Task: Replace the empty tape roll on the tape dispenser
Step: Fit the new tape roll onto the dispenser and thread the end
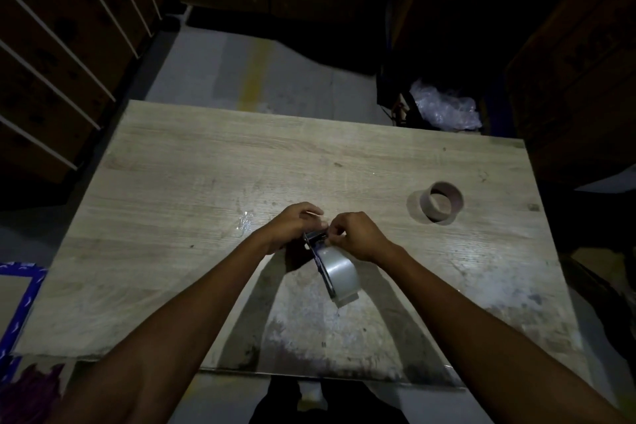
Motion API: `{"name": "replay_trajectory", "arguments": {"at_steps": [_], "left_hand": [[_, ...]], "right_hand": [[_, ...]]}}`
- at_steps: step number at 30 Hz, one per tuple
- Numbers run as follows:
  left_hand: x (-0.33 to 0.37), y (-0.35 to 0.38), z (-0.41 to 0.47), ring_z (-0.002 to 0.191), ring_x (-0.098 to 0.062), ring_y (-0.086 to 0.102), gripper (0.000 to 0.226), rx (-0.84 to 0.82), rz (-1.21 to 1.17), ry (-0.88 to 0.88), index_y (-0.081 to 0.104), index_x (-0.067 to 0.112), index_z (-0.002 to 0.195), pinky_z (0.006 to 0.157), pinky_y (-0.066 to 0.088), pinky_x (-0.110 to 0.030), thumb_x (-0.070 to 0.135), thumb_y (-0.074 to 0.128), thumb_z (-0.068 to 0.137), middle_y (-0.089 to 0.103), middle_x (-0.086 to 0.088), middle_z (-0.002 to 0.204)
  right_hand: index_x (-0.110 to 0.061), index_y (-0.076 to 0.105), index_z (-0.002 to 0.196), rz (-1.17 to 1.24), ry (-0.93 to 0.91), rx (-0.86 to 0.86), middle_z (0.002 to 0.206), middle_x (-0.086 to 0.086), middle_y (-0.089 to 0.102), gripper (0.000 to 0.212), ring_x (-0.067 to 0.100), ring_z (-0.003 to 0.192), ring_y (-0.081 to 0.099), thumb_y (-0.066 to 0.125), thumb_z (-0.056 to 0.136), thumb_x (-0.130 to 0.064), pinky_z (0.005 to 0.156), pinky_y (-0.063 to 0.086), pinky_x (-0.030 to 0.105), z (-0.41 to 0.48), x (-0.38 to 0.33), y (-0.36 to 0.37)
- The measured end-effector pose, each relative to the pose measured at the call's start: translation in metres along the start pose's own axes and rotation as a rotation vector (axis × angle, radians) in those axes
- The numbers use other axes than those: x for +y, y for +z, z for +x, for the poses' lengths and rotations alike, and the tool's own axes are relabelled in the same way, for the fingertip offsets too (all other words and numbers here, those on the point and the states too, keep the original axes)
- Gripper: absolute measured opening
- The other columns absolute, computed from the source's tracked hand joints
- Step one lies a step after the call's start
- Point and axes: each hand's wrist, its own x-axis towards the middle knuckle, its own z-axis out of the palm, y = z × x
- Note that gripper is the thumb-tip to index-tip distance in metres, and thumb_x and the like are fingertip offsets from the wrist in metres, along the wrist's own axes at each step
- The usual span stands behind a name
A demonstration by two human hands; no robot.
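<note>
Starting at the far left, stacked cardboard boxes (51,55) with pale edges stand beside the bench (172,182), and a blue-bordered sheet (20,289) lies on the floor by the bench's near left corner. On the bench top, left of the hands, a small scrap of clear crumpled film (245,221) rests on the wood.

The left hand (292,227) reaches in from the lower left and its grip is clenched around the front end of the tape dispenser (318,251), fingers curled over the dark frame. The dispenser lies near the middle of the bench, tilted on its side, its dark plate running from the hands back toward the person. A full roll of clear tape (340,272) sits mounted on it, shiny and grey in the dim light, just below and between the two wrists.

The right hand (358,234) meets the left at the dispenser's front end, its fingertips pinched together there; whether they hold the loose end of the tape or only part of the frame cannot be told.

Further right, well apart from the hands, the empty cardboard core (441,205) stands on the bench on one open end. Beyond the bench's far right corner, a bundle of crumpled clear plastic (444,107) lies in the dark, with more boxes (578,79) stacked at the right.
</note>
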Motion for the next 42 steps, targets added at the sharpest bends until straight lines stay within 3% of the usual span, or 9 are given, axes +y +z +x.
{"name": "replay_trajectory", "arguments": {"at_steps": [7,8,12,18,24,28,32,37,42], "left_hand": [[-0.022,0.021,0.005,0.087,-0.020,0.060,0.014,0.431,0.004,-0.185,0.063,0.014,0.100,0.076,0.047,-0.033,0.017,0.061,0.086,0.063,-0.002,0.097],[-0.020,0.024,0.005,0.081,-0.019,0.057,0.006,0.467,0.021,-0.193,0.062,0.013,0.091,0.071,0.045,-0.031,0.015,0.057,0.088,0.061,0.000,0.088],[-0.015,0.031,0.003,0.056,-0.017,0.040,0.031,0.575,0.147,-0.214,0.036,0.015,0.057,0.049,0.025,-0.030,0.006,0.044,0.085,0.040,-0.001,0.058],[-0.019,0.031,0.008,0.058,-0.021,0.042,0.030,0.575,0.098,-0.297,0.036,0.012,0.056,0.050,0.026,-0.029,0.004,0.044,0.084,0.042,-0.006,0.059],[-0.026,0.027,0.019,0.060,-0.020,0.048,0.030,0.545,0.102,-0.345,0.043,0.011,0.057,0.052,0.035,-0.028,0.004,0.047,0.086,0.051,-0.007,0.065],[-0.028,0.033,0.017,0.059,-0.023,0.047,0.027,0.609,0.011,-0.348,0.043,0.008,0.055,0.051,0.029,-0.030,0.003,0.048,0.081,0.049,-0.008,0.059],[-0.034,0.044,0.014,0.061,-0.021,0.045,0.022,0.686,-0.129,-0.320,0.051,0.009,0.059,0.054,0.029,-0.032,0.006,0.048,0.081,0.052,-0.009,0.063],[-0.049,0.059,0.019,0.064,-0.023,0.061,0.020,0.677,-0.282,-0.333,0.069,0.003,0.068,0.057,0.044,-0.031,0.007,0.052,0.078,0.071,-0.015,0.075],[-0.044,0.067,0.020,0.076,-0.031,0.070,0.028,0.632,-0.455,-0.296,0.077,0.010,0.083,0.066,0.056,-0.040,0.000,0.051,0.081,0.075,-0.017,0.089]], "right_hand": [[-0.009,0.071,0.085,0.087,0.072,0.064,0.099,0.007,0.069,0.011,0.020,0.091,0.062,0.072,0.084,-0.020,0.080,0.049,0.035,0.004,0.002,0.005],[-0.010,0.071,0.083,0.101,0.078,0.063,0.100,0.006,0.069,0.011,0.019,0.092,0.061,0.073,0.083,-0.021,0.080,0.049,0.034,0.006,0.003,0.005],[-0.013,0.071,0.079,0.081,0.054,-0.008,0.096,0.006,0.069,0.010,0.019,0.090,0.062,0.074,0.082,-0.022,0.076,0.045,0.030,0.018,0.008,0.006],[-0.010,0.074,0.088,-0.069,-0.032,-0.211,0.119,0.012,0.066,0.012,0.025,0.114,0.058,0.074,0.082,-0.020,0.089,0.044,0.033,0.044,0.005,-0.006],[-0.012,0.070,0.075,0.105,0.067,-0.400,0.084,0.005,0.068,0.009,0.013,0.081,0.058,0.076,0.081,-0.015,0.074,0.044,0.029,0.060,0.012,-0.009],[-0.011,0.065,0.069,0.458,0.240,-0.380,0.076,0.007,0.063,0.017,0.013,0.070,0.060,0.075,0.081,-0.005,0.056,0.051,0.024,0.054,0.015,-0.007],[-0.008,0.064,0.067,0.637,0.285,-0.321,0.081,0.015,0.064,0.018,0.024,0.078,0.063,0.074,0.081,-0.001,0.068,0.057,0.038,0.047,0.019,0.000],[-0.008,0.065,0.063,0.687,0.280,-0.266,0.077,0.019,0.062,0.020,0.032,0.074,0.061,0.077,0.078,-0.003,0.070,0.054,0.048,0.042,0.022,0.005],[0.001,0.068,0.073,0.630,0.244,-0.236,0.075,0.019,0.063,0.009,0.032,0.072,0.061,0.074,0.078,-0.003,0.066,0.054,0.041,0.037,0.025,0.002]]}}
